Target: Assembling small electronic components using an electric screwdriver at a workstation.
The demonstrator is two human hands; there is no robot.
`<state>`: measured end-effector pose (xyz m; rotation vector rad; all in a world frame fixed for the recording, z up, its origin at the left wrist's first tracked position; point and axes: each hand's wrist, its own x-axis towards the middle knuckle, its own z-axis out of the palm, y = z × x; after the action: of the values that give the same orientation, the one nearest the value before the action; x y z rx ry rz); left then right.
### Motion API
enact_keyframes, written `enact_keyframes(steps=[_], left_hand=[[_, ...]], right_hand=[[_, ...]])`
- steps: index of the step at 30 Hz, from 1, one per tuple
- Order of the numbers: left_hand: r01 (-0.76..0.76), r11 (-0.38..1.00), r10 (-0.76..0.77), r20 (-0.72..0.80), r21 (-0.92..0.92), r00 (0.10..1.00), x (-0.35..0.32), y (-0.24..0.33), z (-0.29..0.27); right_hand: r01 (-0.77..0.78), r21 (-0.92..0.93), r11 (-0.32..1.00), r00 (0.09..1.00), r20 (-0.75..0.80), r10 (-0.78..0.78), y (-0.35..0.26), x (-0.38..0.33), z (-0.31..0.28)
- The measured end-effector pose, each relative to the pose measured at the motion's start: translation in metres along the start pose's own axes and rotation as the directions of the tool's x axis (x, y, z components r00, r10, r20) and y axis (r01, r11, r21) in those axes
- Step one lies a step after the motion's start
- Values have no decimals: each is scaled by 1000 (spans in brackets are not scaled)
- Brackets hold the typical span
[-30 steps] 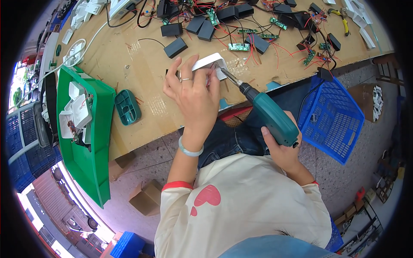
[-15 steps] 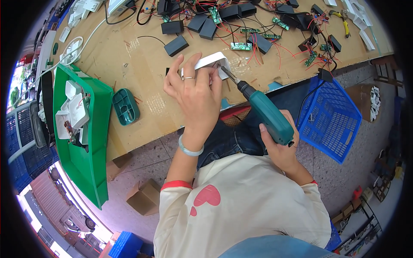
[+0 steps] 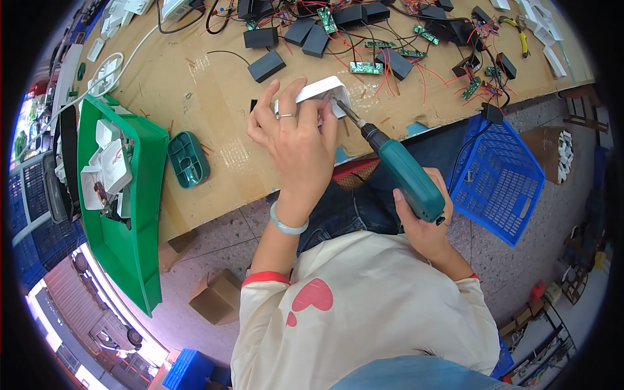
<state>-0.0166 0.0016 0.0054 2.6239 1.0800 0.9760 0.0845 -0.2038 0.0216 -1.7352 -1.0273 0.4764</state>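
My left hand is closed around a white plastic housing lying near the table's front edge, with its fingertips inside the open shell. My right hand grips a dark green electric screwdriver from its rear end. The tool points up and left, and its bit reaches into the housing beside my left fingertips. What the tip touches is too small to make out. Part of the housing is hidden under my left hand.
Black boxes, green circuit boards and red wires crowd the far side of the table. At left are a green compartment tray and a green bin holding white housings. A blue basket stands at right below the table edge.
Almost nothing differs. The whole view has shifted slightly, while both hands, the housing and the electric screwdriver keep their places relative to one another.
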Motion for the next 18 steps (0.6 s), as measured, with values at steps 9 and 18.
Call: enact_keyframes(steps=[9, 18], left_hand=[[1, 1000, -1, 8, 5, 1000, 0, 0, 1], [-1, 1000, 1, -3, -3, 1000, 0, 0, 1]], right_hand=[[-18, -7, 1000, 1000, -6, 18, -2, -2, -3], [-155, 108, 982, 985, -52, 162, -1, -21, -14]])
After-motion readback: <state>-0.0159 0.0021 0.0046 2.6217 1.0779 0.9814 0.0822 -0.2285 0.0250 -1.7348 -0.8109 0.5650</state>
